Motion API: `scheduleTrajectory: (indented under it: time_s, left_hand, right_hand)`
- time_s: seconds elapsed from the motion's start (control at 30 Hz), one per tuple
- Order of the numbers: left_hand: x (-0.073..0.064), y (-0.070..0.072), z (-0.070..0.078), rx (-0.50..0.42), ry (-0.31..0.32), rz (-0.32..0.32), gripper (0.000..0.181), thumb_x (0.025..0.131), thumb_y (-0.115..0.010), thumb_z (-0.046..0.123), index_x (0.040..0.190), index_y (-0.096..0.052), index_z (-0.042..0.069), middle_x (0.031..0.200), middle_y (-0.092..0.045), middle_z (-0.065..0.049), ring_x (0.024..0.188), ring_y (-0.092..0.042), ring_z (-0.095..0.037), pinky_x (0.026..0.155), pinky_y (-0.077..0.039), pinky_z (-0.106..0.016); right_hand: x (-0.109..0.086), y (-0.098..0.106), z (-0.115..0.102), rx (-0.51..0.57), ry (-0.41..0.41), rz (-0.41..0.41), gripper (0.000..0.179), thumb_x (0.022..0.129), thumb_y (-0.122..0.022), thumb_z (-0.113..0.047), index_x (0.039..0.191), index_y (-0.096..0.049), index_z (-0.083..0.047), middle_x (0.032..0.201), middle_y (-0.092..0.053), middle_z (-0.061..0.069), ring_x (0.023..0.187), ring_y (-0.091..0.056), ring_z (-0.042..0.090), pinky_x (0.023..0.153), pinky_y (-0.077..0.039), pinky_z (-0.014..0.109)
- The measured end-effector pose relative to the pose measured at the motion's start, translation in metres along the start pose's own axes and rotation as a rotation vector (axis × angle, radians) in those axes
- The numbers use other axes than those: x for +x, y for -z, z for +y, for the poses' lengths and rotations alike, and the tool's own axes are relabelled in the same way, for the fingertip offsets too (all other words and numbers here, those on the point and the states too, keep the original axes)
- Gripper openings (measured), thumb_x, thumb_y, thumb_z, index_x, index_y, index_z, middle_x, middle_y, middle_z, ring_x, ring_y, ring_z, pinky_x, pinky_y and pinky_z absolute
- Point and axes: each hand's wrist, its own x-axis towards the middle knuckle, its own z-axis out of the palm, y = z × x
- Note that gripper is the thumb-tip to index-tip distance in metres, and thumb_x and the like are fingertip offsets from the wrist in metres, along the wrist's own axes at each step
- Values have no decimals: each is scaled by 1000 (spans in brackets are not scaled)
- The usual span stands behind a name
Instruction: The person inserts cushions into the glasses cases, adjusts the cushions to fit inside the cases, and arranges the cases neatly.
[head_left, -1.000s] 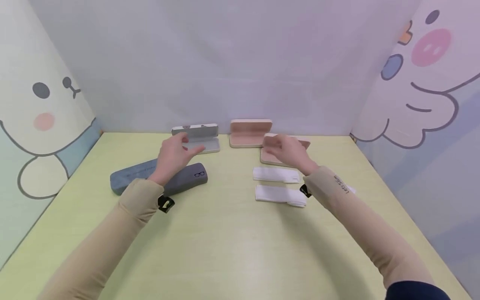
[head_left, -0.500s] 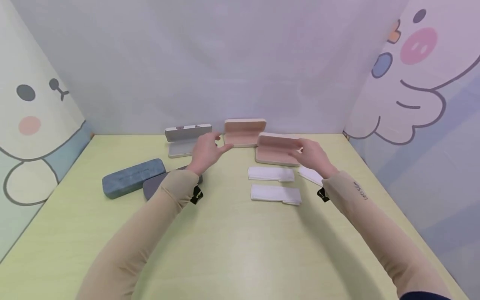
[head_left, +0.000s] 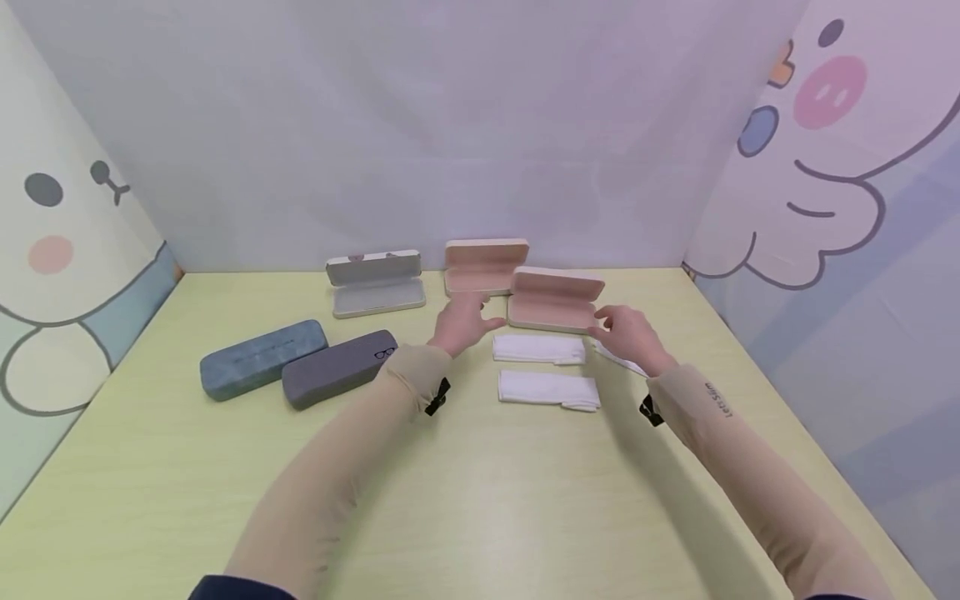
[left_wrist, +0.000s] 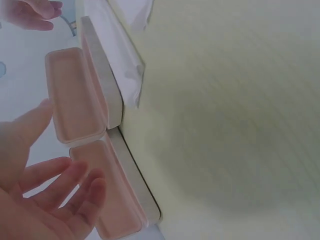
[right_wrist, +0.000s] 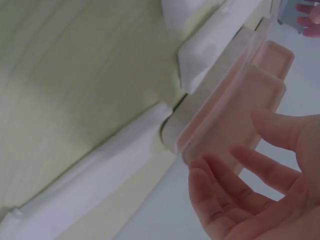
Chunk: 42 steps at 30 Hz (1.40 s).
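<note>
Left hand point(head_left: 460, 323) has shifted toward 3 o'clock since the earlier frame; it and the right hand point(head_left: 630, 337) each show an empty grip, fingers parted. Progress appears partial — two pink cases point(head_left: 551, 315) (12 to 1 o'clock on the counter point(head_left: 487, 500)) and one grey case point(head_left: 378, 297) (11) stand lids-up; three white cloths point(head_left: 536, 348) lie outside, at 2.

In the head view, the right grip point(head_left: 628, 337) partly hides the rightmost white cloth point(head_left: 619, 358); we cannot read the marking point(head_left: 264, 351) on the blue case point(head_left: 251, 372).
</note>
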Motion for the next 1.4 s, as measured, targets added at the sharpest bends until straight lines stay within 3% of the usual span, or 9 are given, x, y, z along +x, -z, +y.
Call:
scheduleTrajectory:
  time_s: [0.3, 0.5, 0.73, 0.97, 1.1, 1.27, 1.3, 1.4]
  left_hand:
    - [7, -27, -1, 128, 15, -97, 47, 85, -71, 37, 119, -64, 5, 123, -65, -8, 112, -61, -24, 87, -54, -41]
    - [9, -37, -4, 186, 23, -111, 29, 85, -72, 32, 94, -66, 5, 100, -68, -7, 85, -60, -19, 74, -54, -39]
    - [11, -42, -4, 290, 22, -127, 25, 86, -71, 31, 86, -65, 6, 94, -65, -9, 89, -62, -23, 76, -56, -42]
    - [13, -45, -3, 210, 62, -106, 16, 86, -72, 21, 93, -70, 7, 101, -69, -8, 97, -64, -24, 77, -56, -41]
    - [15, -45, -2, 163, 90, -116, 13, 86, -69, 13, 98, -73, 9, 105, -72, -6, 101, -65, -22, 80, -56, -39]
    - [22, -46, -3, 122, 112, -157, 13, 88, -65, 10, 98, -74, 9, 106, -72, -7, 99, -66, -23, 79, -56, -39]
    - [28, -53, -9, 121, 91, -137, 11, 86, -66, 10, 94, -74, 10, 102, -72, -7, 94, -67, -22, 74, -56, -38]
    - [30, -56, -12, 114, 91, -136, 11, 86, -65, 11, 93, -73, 9, 100, -72, -7, 89, -66, -22, 72, -55, -37]
  right_hand:
    - [5, -25, 16, -15, 55, 7, 32, 89, -61, -15, 110, -65, 9, 90, -67, 22, 79, -59, 29, 74, -47, 43]
    - [9, -36, 17, -25, 66, 18, 29, 88, -62, -15, 105, -69, 7, 85, -70, 19, 70, -58, 24, 68, -46, 37]
    - [13, -44, 18, -98, 121, 26, 16, 86, -67, -12, 87, -71, 3, 87, -73, 18, 72, -61, 26, 75, -50, 44]
    - [17, -46, 17, -107, 155, 21, 16, 85, -66, -8, 90, -72, 6, 91, -73, 21, 85, -67, 35, 81, -52, 47]
    - [17, -47, 15, -76, 117, 7, 18, 86, -64, -6, 94, -72, 7, 93, -72, 22, 89, -67, 36, 83, -52, 47]
    - [15, -47, 10, -58, 77, -12, 17, 88, -62, -5, 93, -70, 8, 92, -71, 23, 86, -65, 33, 84, -52, 48]
    - [14, -46, 9, -54, 74, -16, 16, 88, -62, -4, 92, -70, 8, 91, -71, 22, 83, -64, 32, 82, -52, 47]
    - [12, -47, 8, -46, 61, -27, 14, 88, -60, -4, 87, -69, 6, 83, -69, 18, 74, -59, 27, 75, -50, 43]
